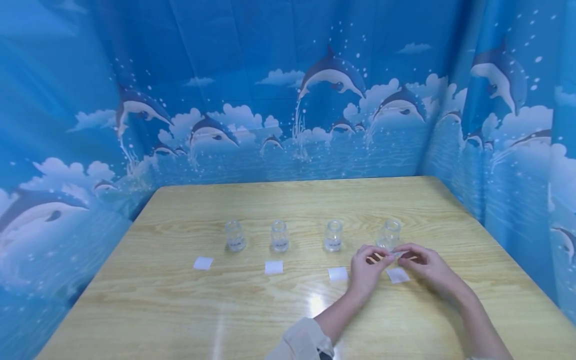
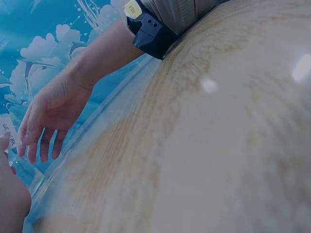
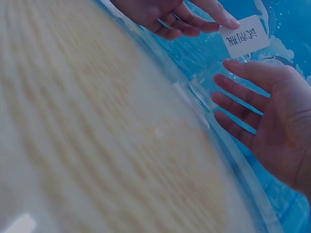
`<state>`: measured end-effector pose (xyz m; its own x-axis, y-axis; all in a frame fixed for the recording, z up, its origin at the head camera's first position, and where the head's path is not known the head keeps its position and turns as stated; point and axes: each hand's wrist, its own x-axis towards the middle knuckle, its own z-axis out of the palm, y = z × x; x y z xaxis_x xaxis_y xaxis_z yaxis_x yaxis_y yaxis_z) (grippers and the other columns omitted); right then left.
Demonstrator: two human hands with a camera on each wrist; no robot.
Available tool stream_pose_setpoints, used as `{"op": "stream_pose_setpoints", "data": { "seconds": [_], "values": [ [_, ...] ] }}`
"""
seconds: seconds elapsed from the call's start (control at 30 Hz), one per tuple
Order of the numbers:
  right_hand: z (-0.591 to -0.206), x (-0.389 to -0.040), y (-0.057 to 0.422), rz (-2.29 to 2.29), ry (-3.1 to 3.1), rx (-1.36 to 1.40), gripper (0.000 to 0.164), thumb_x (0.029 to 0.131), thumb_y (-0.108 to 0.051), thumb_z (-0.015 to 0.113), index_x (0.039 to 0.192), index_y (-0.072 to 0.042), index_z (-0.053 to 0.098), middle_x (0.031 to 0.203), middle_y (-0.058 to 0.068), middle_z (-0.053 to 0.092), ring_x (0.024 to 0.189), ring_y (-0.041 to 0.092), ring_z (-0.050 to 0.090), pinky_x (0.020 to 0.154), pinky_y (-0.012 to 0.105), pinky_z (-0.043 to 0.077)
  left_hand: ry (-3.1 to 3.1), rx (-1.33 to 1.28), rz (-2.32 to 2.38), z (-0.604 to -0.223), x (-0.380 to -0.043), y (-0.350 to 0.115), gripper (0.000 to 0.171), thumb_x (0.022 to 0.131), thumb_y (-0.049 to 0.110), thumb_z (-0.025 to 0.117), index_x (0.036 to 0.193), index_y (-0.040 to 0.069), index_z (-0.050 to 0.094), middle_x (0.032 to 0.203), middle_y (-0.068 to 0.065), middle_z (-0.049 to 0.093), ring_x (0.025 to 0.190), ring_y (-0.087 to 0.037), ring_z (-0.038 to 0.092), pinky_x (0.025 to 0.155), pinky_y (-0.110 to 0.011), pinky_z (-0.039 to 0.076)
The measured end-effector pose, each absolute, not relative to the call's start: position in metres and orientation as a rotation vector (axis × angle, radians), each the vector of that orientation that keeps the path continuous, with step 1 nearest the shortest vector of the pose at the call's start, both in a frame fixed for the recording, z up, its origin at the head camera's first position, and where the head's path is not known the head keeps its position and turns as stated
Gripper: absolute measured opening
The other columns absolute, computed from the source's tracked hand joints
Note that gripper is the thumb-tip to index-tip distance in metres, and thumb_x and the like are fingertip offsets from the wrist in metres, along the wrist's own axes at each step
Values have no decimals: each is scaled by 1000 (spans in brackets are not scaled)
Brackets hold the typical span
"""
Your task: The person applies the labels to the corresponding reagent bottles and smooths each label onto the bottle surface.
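Observation:
My left hand [image 1: 366,269] pinches a small white label [image 3: 247,37] printed with black characters, the thumb on one edge in the right wrist view. Opposite it, my right hand [image 1: 427,265] has loosely extended fingers, with a fingertip at the label's near edge; whether it touches is unclear. Both hands are just in front of the rightmost clear glass bottle [image 1: 389,232], partly hiding its base. A white paper square [image 1: 398,275] lies on the table below the hands.
Three more clear glass bottles stand in a row to the left: one [image 1: 333,235], another [image 1: 279,235] and the leftmost [image 1: 235,235], each with dark print low down. White paper squares [image 1: 274,267] lie before them on the wooden table [image 1: 180,310]. A blue dolphin curtain [image 1: 252,60] surrounds it.

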<state>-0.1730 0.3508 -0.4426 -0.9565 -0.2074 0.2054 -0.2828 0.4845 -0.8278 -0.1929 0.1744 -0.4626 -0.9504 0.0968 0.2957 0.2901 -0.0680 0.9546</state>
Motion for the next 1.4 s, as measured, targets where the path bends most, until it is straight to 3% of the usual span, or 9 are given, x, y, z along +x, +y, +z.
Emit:
{"op": "stream_pose_setpoints", "data": {
  "seconds": [0.23, 0.5, 0.83, 1.0, 1.17, 1.4],
  "values": [
    [-443, -173, 346, 1497, -2648, 373, 13, 90, -15, 59, 97, -4, 63, 95, 8, 63, 85, 14, 60, 72, 24, 48, -2010, -385, -2290, -463, -194, 175, 12, 74, 19, 76, 82, 13, 70, 80, 13, 59, 69, -3, 52, 62, -20, 45],
    [-442, -173, 348, 1548, -2563, 242, 21, 91, -17, 58, 101, 1, 61, 93, 12, 64, 84, 16, 60, 72, 23, 48, -2036, -339, -2325, -467, -195, 176, 10, 76, 17, 74, 84, 14, 69, 79, 13, 59, 68, -4, 52, 60, -20, 46],
    [-441, -176, 349, 1590, -2412, 225, 20, 94, -9, 53, 99, 10, 52, 85, -3, 62, 78, 8, 59, 69, 21, 51, -2227, -432, -2159, -468, -193, 177, 18, 77, 16, 73, 94, 11, 70, 81, 13, 55, 69, 0, 51, 64, -17, 47],
    [-442, -175, 350, 1470, -2473, 280, 14, 92, -7, 54, 97, 5, 56, 85, 1, 62, 76, 12, 59, 67, 20, 49, -2148, -377, -2174, -469, -194, 178, 20, 76, 12, 74, 94, 10, 65, 84, 13, 52, 71, -1, 51, 65, -18, 48],
    [-444, -174, 349, 1428, -2570, 307, 11, 91, -11, 58, 97, -1, 59, 88, 7, 61, 76, 16, 58, 65, 24, 47, -2139, -410, -2117, -471, -197, 177, 8, 79, 13, 71, 84, 11, 65, 82, 14, 51, 70, 0, 51, 62, -18, 47],
    [-446, -176, 347, 1324, -2556, 281, 8, 88, -9, 62, 93, -3, 61, 94, 10, 61, 79, 10, 57, 67, 21, 48, -2215, -419, -1984, -471, -199, 177, 7, 78, 15, 72, 80, 14, 65, 83, 15, 49, 70, 0, 49, 61, -17, 47]
  ]
}}
